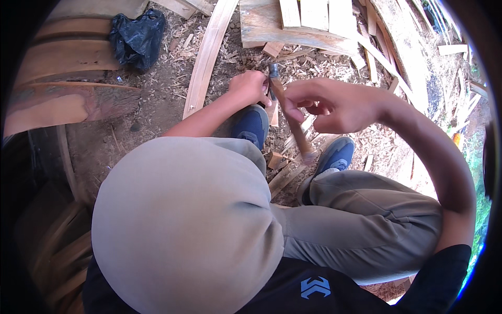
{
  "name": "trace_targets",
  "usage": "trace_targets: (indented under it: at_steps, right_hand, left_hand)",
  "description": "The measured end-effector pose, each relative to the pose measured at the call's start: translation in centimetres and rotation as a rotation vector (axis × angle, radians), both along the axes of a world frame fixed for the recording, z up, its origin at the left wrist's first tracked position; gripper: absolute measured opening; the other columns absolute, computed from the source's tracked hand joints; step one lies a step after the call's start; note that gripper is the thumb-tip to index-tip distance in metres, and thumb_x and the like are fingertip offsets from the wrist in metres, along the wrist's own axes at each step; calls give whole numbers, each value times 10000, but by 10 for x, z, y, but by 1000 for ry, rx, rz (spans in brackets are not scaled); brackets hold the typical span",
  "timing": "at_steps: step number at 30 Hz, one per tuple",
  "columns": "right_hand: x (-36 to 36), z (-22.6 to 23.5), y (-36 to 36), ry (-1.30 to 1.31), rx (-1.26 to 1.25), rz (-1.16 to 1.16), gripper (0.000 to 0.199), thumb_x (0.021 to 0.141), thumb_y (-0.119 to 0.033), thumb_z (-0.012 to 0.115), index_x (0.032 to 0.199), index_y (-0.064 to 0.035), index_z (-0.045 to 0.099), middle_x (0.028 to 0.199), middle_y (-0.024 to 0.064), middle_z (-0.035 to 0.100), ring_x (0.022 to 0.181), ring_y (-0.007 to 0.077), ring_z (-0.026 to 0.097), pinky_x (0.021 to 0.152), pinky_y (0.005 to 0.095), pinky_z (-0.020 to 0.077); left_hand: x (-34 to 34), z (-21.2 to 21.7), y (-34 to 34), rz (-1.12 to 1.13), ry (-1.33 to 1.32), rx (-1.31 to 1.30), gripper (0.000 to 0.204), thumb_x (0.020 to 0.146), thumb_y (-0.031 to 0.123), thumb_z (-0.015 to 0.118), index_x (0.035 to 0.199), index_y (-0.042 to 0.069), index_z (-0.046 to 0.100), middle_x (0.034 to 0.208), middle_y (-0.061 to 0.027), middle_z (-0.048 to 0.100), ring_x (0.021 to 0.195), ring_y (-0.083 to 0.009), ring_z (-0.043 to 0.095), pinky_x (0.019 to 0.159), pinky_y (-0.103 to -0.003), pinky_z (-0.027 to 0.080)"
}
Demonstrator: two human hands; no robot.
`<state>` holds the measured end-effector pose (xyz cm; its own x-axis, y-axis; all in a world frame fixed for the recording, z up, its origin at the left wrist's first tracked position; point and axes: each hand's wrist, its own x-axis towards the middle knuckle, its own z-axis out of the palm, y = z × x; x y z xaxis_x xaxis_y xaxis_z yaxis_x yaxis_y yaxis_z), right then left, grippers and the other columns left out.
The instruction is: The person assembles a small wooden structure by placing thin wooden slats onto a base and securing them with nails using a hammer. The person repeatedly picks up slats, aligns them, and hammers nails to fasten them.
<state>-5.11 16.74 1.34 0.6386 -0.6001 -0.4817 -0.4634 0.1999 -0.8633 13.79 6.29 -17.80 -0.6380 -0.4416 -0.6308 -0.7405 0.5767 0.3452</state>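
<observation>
My right hand point(334, 104) is closed round the wooden handle of a hammer point(294, 120). The metal hammer head points away from me, beside the fingers of my left hand. My left hand point(248, 86) is closed low over the ground, just beyond my left shoe. A narrow dark piece shows at its fingertips, above a small wooden piece point(272, 112); what the fingers grip is mostly hidden. Close to the hammer's handle end lies a small wood block point(274, 160).
Wood shavings cover the ground around my blue shoes point(337, 153). A long curved plank point(205, 63) lies to the left, near a black plastic bag point(137, 39) and stacked curved boards point(68, 56). Ahead sits a wooden board point(261, 26) with several cut pieces on it.
</observation>
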Motion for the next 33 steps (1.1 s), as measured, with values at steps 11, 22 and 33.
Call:
trace_targets:
  at_steps: [11,22,33]
  right_hand:
    - [65,-66,32,222,-1076,-18,536,883,-2,580,1366,-199,457,1426,197,447,1278,360,549,1052,470,488]
    - [49,-47,-38,19,-766,-293,170,843,-131,775,1008,-94,776,914,71,790,758,223,764,718,331,618]
    - [2,-54,14,-15,-603,-693,184,889,-17,632,1022,-24,760,938,71,767,828,130,703,762,296,574]
  left_hand:
    - [7,-41,-1,157,58,46,467,757,450,817,1032,84,723,1058,-164,743,1041,-347,715,869,-476,547]
    - [8,-8,4,-90,-47,-42,425,751,483,828,982,142,723,1018,-132,746,1018,-323,715,855,-450,543]
    - [-6,13,13,-37,-59,24,449,701,404,909,792,109,583,896,-77,712,922,-301,702,784,-454,526]
